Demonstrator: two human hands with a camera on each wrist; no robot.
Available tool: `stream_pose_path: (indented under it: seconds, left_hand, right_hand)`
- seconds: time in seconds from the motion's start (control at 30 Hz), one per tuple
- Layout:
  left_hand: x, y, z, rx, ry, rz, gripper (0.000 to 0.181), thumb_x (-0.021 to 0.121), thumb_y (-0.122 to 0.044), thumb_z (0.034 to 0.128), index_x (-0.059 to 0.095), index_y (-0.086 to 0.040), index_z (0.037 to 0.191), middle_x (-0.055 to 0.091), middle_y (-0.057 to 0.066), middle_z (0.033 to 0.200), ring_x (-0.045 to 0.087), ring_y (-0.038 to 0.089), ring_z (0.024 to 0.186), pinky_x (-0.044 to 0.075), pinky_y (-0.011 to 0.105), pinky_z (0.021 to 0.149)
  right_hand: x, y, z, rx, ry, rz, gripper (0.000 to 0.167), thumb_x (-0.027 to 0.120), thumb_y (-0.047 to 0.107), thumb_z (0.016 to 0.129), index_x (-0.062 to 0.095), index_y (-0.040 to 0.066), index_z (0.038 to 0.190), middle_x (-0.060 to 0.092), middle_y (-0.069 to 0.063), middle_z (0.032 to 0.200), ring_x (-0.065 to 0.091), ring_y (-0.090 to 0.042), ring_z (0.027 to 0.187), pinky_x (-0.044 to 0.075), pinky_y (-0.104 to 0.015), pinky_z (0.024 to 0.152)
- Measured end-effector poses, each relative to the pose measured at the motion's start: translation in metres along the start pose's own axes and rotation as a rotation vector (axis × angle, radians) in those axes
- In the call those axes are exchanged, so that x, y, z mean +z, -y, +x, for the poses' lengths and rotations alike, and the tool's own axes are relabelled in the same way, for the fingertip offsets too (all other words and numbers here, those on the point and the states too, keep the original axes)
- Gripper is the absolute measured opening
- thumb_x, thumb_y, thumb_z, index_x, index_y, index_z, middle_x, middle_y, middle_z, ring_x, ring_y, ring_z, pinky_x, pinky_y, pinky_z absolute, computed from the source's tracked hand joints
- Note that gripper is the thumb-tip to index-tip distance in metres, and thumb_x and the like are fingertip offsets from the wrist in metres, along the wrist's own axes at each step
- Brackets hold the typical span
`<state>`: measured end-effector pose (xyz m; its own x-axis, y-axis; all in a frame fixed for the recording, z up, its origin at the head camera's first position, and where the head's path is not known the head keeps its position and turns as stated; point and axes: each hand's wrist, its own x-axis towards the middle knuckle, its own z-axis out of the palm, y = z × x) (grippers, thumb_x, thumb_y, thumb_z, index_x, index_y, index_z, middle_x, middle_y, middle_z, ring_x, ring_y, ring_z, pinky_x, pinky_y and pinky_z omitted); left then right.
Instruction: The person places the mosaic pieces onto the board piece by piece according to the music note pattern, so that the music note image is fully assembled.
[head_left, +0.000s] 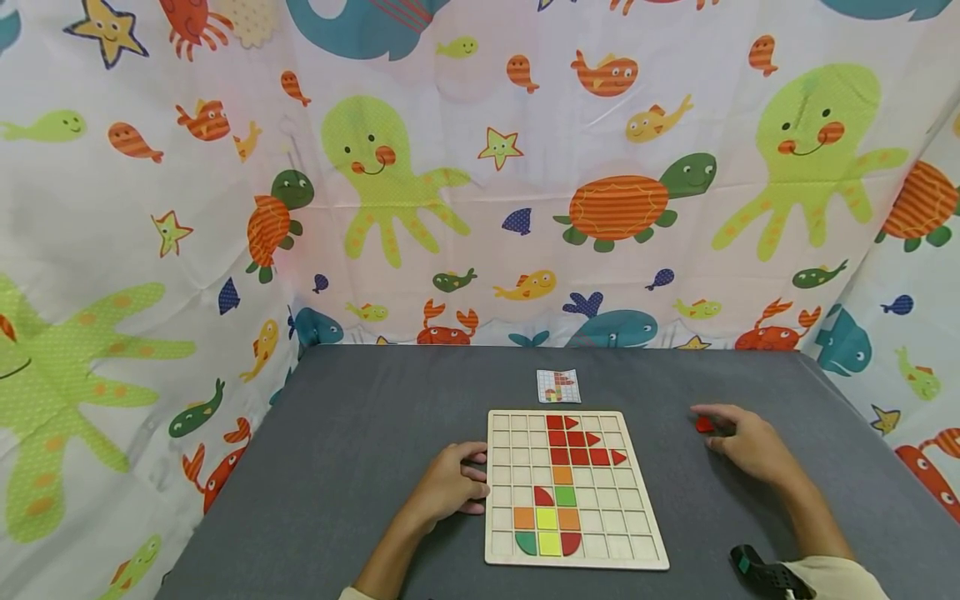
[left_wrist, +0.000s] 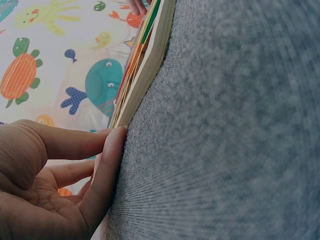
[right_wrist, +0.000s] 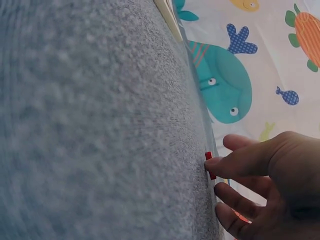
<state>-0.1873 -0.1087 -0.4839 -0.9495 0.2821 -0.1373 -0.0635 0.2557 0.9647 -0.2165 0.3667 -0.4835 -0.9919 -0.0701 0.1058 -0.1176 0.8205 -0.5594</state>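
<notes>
A pale wooden grid board (head_left: 618,525) lies on the grey table with coloured flat pieces in its cells: red squares (head_left: 579,456), red triangles, orange, yellow and green squares, and quarter rounds. My left hand (head_left: 448,487) rests at the board's left edge, its fingers touching the rim; the left wrist view shows thumb and fingertips (left_wrist: 107,150) against the side. To the right of the board, my right hand (head_left: 750,446) pinches a small red piece (head_left: 705,425) between thumb and finger, low over the table. The red piece (right_wrist: 210,166) is partly covered, so its exact shape is unclear.
A small printed card (head_left: 558,387) with a coloured block pattern lies behind the board. A black strap-like device (head_left: 768,575) is near the right wrist. A curtain with sea animals (head_left: 525,192) hangs around the grey table (head_left: 390,417).
</notes>
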Motion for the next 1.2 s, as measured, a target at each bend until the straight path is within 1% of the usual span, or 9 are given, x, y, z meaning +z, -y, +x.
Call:
stream_pose_path:
  seconds: [0.07, 0.17, 0.23, 0.3, 0.47, 0.67, 0.8, 0.93, 1.2]
  left_hand:
    - [0.000, 0.000, 0.000, 0.001, 0.000, 0.001, 0.067, 0.074, 0.014, 0.0816, 0.057, 0.006, 0.146, 0.057, 0.018, 0.130, 0.065, 0.021, 0.098, 0.067, 0.037, 0.062]
    - [0.000, -0.001, -0.001, 0.000, 0.001, 0.001, 0.067, 0.074, 0.014, 0.0816, 0.056, 0.006, 0.146, 0.057, 0.018, 0.130, 0.066, 0.021, 0.099, 0.067, 0.037, 0.063]
    - [0.000, -0.001, -0.001, -0.001, 0.002, 0.000, 0.067, 0.074, 0.014, 0.0819, 0.056, 0.006, 0.146, 0.057, 0.019, 0.130, 0.066, 0.022, 0.099, 0.067, 0.037, 0.063]
    - [0.000, -0.001, -0.001, -0.001, 0.002, -0.002, 0.067, 0.074, 0.014, 0.0820, 0.056, 0.006, 0.146, 0.057, 0.019, 0.130, 0.066, 0.022, 0.099, 0.067, 0.037, 0.063]
    - [0.000, -0.001, -0.001, 0.000, 0.001, -0.002, 0.067, 0.074, 0.014, 0.0820, 0.057, 0.006, 0.146, 0.057, 0.018, 0.130, 0.065, 0.021, 0.098, 0.067, 0.037, 0.062]
    - [0.000, -0.001, -0.001, 0.004, 0.003, 0.000, 0.066, 0.074, 0.014, 0.0826, 0.056, 0.006, 0.146, 0.057, 0.018, 0.130, 0.065, 0.022, 0.099, 0.067, 0.038, 0.062]
    - [0.000, -0.001, -0.001, 0.004, 0.003, -0.005, 0.067, 0.074, 0.015, 0.0823, 0.056, 0.006, 0.146, 0.057, 0.018, 0.130, 0.065, 0.022, 0.099, 0.067, 0.038, 0.062]
    - [0.000, -0.001, -0.001, 0.002, 0.004, -0.009, 0.067, 0.074, 0.015, 0.0823, 0.056, 0.006, 0.146, 0.056, 0.018, 0.130, 0.065, 0.022, 0.098, 0.067, 0.038, 0.062]
    - [0.000, 0.001, 0.000, -0.004, 0.001, -0.005, 0.067, 0.074, 0.015, 0.0825, 0.056, 0.005, 0.146, 0.056, 0.018, 0.130, 0.065, 0.021, 0.097, 0.067, 0.038, 0.062]
  right_hand:
    - [0.000, -0.001, 0.000, -0.005, -0.009, -0.001, 0.044, 0.075, -0.001, 0.089, 0.069, -0.001, 0.133, 0.065, -0.032, 0.130, 0.063, -0.050, 0.114, 0.051, -0.069, 0.092]
    - [0.000, -0.003, 0.000, -0.003, -0.016, -0.001, 0.041, 0.076, -0.001, 0.089, 0.070, -0.002, 0.130, 0.070, -0.028, 0.121, 0.067, -0.040, 0.104, 0.056, -0.054, 0.083]
    - [-0.001, -0.003, 0.000, 0.006, -0.014, -0.001, 0.040, 0.077, 0.000, 0.089, 0.071, -0.002, 0.129, 0.072, -0.024, 0.116, 0.067, -0.034, 0.098, 0.055, -0.044, 0.077]
    - [-0.002, -0.002, 0.000, 0.016, -0.006, -0.004, 0.039, 0.077, 0.000, 0.090, 0.071, -0.003, 0.128, 0.073, -0.021, 0.110, 0.065, -0.029, 0.094, 0.052, -0.037, 0.074]
    - [-0.003, -0.003, 0.000, 0.023, -0.006, -0.037, 0.034, 0.077, 0.005, 0.090, 0.072, -0.005, 0.122, 0.073, -0.014, 0.100, 0.062, -0.022, 0.087, 0.049, -0.035, 0.071]
    - [-0.004, -0.001, -0.001, 0.006, -0.018, -0.073, 0.028, 0.078, 0.011, 0.091, 0.076, -0.005, 0.114, 0.074, -0.010, 0.095, 0.061, -0.019, 0.083, 0.049, -0.034, 0.068]
    - [-0.004, 0.002, -0.001, 0.005, -0.011, -0.080, 0.028, 0.078, 0.016, 0.093, 0.077, -0.004, 0.113, 0.074, -0.010, 0.097, 0.061, -0.019, 0.085, 0.049, -0.035, 0.069]
    - [-0.003, 0.008, 0.001, 0.000, -0.007, -0.084, 0.026, 0.078, 0.019, 0.095, 0.078, -0.002, 0.111, 0.075, -0.010, 0.099, 0.063, -0.021, 0.087, 0.051, -0.036, 0.070]
    - [-0.001, 0.029, 0.002, 0.003, -0.010, -0.067, 0.026, 0.079, 0.023, 0.095, 0.080, 0.002, 0.109, 0.074, -0.008, 0.099, 0.061, -0.020, 0.087, 0.052, -0.034, 0.071]
